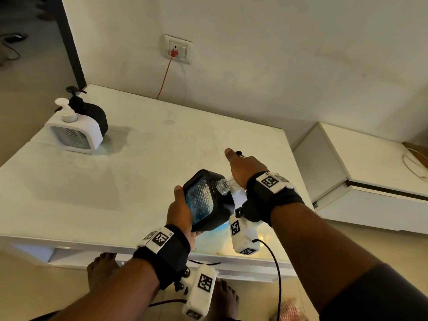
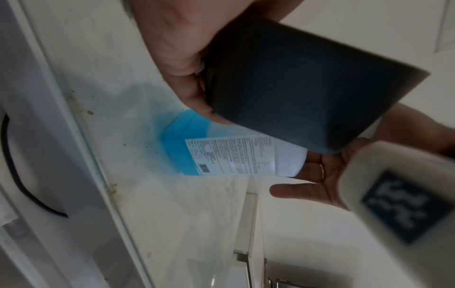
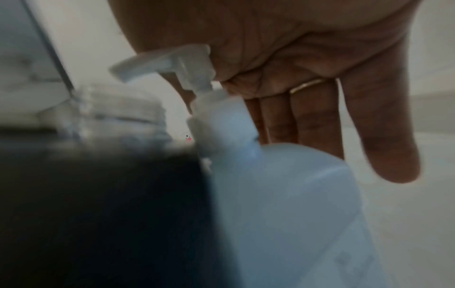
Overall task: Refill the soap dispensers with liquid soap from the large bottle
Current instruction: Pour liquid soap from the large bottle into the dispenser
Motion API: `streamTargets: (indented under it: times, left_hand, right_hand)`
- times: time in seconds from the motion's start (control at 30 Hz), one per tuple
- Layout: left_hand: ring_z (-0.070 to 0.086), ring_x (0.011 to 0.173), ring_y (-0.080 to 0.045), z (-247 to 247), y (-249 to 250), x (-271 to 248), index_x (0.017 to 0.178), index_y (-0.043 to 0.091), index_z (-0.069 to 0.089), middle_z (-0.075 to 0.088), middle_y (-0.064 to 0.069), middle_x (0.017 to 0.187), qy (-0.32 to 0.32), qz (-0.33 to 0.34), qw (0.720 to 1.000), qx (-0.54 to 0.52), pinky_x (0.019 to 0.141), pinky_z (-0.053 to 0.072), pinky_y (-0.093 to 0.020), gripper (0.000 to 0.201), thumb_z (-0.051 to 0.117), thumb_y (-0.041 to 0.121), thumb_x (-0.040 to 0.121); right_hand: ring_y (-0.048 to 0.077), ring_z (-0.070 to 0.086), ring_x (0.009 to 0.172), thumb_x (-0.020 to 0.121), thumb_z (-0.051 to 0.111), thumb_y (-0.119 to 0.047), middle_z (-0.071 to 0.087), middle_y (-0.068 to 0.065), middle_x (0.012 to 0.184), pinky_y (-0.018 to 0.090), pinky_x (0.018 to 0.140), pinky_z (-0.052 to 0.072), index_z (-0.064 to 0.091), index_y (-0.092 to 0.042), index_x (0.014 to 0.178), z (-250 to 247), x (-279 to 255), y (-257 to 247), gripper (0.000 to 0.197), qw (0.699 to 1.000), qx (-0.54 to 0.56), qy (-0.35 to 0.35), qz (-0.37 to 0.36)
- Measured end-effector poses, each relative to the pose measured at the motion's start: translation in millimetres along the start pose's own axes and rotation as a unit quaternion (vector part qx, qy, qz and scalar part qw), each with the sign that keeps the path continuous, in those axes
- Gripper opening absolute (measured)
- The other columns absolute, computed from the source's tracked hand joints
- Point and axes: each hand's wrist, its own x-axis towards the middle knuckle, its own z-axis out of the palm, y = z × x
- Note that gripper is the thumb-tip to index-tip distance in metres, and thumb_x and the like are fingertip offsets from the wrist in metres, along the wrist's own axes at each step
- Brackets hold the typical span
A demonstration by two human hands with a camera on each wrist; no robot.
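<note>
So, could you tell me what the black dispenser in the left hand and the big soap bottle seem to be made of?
Black dispenser: matte black shell, likely plastic, around a clear, diamond-textured window and threaded neck, glass or clear plastic. Large bottle: translucent, milky plastic by its look; blue soap shows through.

White table (image 1: 139, 158), pale wall (image 1: 278, 54).

no word, brand or number can be read anywhere. the white label (image 2: 231, 155) on the large bottle (image 2: 177, 140) carries dense small print and a barcode, too blurred to read. the wrist camera housings (image 1: 205, 283) bear black-and-white square code markers, no letters.
</note>
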Motion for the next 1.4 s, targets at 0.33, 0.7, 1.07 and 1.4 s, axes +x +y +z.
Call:
streamTargets:
  times: [0.33, 0.7, 1.07, 1.4]
  left_hand:
    - [0.067, 0.108, -0.035, 2, 2, -1, 0.119, 0.028, 0.064, 0.069, -0.014, 0.121, 0.007, 0.005, 1.000, -0.006, 0.098, 0.056, -0.053, 0.049, 0.033, 0.064, 0.105]
    - [0.067, 0.108, -0.034, 0, -1, 0, 0.117, 0.027, 0.064, 0.069, -0.013, 0.120, 0.007, 0.008, 1.000, -0.001, 0.095, 0.057, -0.051, 0.049, 0.034, 0.063, 0.106]
    - [0.067, 0.107, -0.035, 2, 1, -4, 0.108, 0.028, 0.065, 0.070, -0.013, 0.117, 0.007, 0.002, 1.000, -0.003, 0.095, 0.057, -0.051, 0.046, 0.034, 0.062, 0.106]
    - [0.066, 0.101, -0.033, 3, 1, -7, 0.101, 0.029, 0.062, 0.068, -0.011, 0.108, 0.010, 0.007, 1.000, 0.000, 0.085, 0.057, -0.046, 0.042, 0.035, 0.061, 0.107]
  right_hand:
    - [0.030, 0.057, 0.099, 0.092, 0.020, -0.076, 0.060, 0.015, 0.111, 0.040, 0.097, 0.040, 0.060, -0.014, 0.093, 1, 7, -2, 0.074, 0.999, -0.001, -0.044, -0.016]
    - [0.030, 0.054, 0.107, 0.094, 0.026, -0.070, 0.057, 0.013, 0.133, 0.037, 0.092, 0.038, 0.046, -0.018, 0.142, 12, 16, 6, 0.074, 1.000, -0.009, 0.002, 0.000]
    - [0.029, 0.058, 0.110, 0.096, 0.027, -0.068, 0.059, 0.012, 0.129, 0.033, 0.085, 0.035, 0.052, -0.012, 0.138, 0, 6, 0, 0.074, 0.999, -0.005, -0.033, -0.009]
    - [0.035, 0.056, 0.108, 0.108, 0.025, -0.034, 0.057, 0.020, 0.120, 0.036, 0.092, 0.042, 0.044, -0.012, 0.144, -7, -11, -3, 0.045, 0.996, 0.018, -0.071, -0.040]
